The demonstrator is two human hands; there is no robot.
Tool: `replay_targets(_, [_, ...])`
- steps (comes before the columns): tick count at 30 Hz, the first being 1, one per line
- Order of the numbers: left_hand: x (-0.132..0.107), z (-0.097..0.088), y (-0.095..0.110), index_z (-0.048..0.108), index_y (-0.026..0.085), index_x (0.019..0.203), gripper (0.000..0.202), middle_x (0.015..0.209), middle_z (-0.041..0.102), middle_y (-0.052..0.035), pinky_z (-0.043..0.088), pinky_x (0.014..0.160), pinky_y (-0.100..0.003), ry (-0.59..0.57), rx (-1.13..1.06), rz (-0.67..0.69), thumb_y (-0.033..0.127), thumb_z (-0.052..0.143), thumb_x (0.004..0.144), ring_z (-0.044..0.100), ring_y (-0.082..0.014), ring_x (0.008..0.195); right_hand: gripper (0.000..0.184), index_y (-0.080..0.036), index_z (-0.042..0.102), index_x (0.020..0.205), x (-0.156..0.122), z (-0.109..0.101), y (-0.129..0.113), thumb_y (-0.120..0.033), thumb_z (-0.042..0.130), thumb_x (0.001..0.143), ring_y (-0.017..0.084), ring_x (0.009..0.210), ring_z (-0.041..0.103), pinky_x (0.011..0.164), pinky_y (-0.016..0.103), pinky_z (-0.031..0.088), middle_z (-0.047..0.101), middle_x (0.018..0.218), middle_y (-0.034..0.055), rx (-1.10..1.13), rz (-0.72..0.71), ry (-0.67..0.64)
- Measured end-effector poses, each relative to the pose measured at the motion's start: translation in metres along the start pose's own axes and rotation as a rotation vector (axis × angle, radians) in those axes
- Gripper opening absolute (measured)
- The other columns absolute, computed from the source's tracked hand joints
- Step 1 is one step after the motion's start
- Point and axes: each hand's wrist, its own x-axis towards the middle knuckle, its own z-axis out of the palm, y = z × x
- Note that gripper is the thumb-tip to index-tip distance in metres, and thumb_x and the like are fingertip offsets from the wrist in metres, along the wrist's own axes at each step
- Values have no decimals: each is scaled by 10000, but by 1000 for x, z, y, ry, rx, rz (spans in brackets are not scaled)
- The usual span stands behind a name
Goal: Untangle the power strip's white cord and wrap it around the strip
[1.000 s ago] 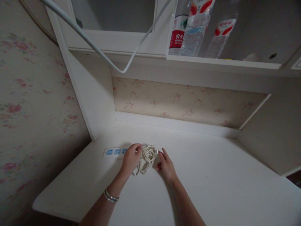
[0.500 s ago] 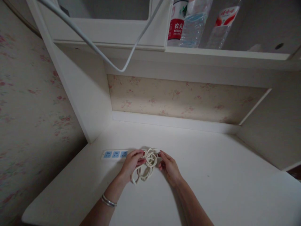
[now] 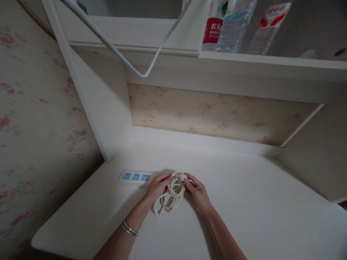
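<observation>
A tangled bundle of cream-white cable (image 3: 171, 194) lies on the white desk (image 3: 244, 216), held between both my hands. My left hand (image 3: 156, 188), bracelets on its wrist, grips the left side of the bundle with curled fingers. My right hand (image 3: 198, 194) pinches the bundle's top right, near a small plug end. A white power strip (image 3: 135, 177) with blue sockets lies just left of my left hand.
A white cable (image 3: 121, 57) hangs in a loop from above the shelf. Water bottles (image 3: 230, 25) stand on the upper shelf (image 3: 271, 63). A white side panel (image 3: 103, 104) and floral wallpaper close the left; the desk's front left edge lies near.
My hands have closed in on the cable bundle and lifted its top end slightly. The view has shifted a little; the power strip stays put.
</observation>
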Motion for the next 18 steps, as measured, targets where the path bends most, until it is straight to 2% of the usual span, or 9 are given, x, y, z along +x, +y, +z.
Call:
replay_targets(3, [1, -1, 0, 704, 130, 949, 433, 708, 631, -23, 340, 487, -185, -33, -2, 10, 465, 713, 676, 489, -84, 544, 342, -218, 727, 976, -2, 2, -4, -408, 759, 693, 228, 1007, 579, 869, 353, 445, 653, 1120, 77, -6, -73, 8])
replay_targets(5, [2, -2, -1, 700, 134, 984, 458, 716, 627, -19, 326, 478, -185, -47, -12, 9, 459, 723, 662, 471, -77, 532, 357, -221, 724, 1000, -4, 3, -6, -418, 749, 704, 247, 1094, 553, 943, 383, 407, 639, 1177, 86, 48, -39, -27])
replay_targets(8, [4, -2, -4, 687, 149, 1044, 476, 723, 626, -14, 317, 472, -186, -51, -23, 18, 446, 713, 673, 454, -72, 520, 419, -211, 695, 1084, -5, 6, -8, -450, 711, 741, 243, 1008, 606, 935, 404, 410, 682, 1089, 98, 159, 49, -111])
replay_targets(10, [5, -2, -6, 686, 150, 1050, 469, 726, 629, -17, 317, 473, -187, -54, -34, 23, 435, 708, 678, 452, -72, 520, 410, -201, 692, 1084, -5, 7, -9, -432, 713, 745, 233, 945, 627, 919, 402, 417, 699, 1036, 93, 198, 62, -120])
replay_targets(14, [4, 0, -6, 685, 152, 1064, 482, 770, 653, -34, 331, 486, -191, -62, -75, 5, 416, 719, 662, 474, -79, 540, 377, -185, 701, 1035, -4, 6, -6, -385, 746, 718, 225, 898, 633, 876, 384, 437, 706, 1003, 93, 236, 76, -68])
replay_targets(18, [4, 2, -6, 693, 149, 1066, 494, 799, 667, -47, 330, 485, -198, -41, -88, -3, 424, 719, 655, 474, -77, 531, 429, -199, 690, 1032, -2, 2, -1, -365, 799, 651, 215, 845, 638, 811, 372, 465, 708, 981, 85, 244, 80, 44])
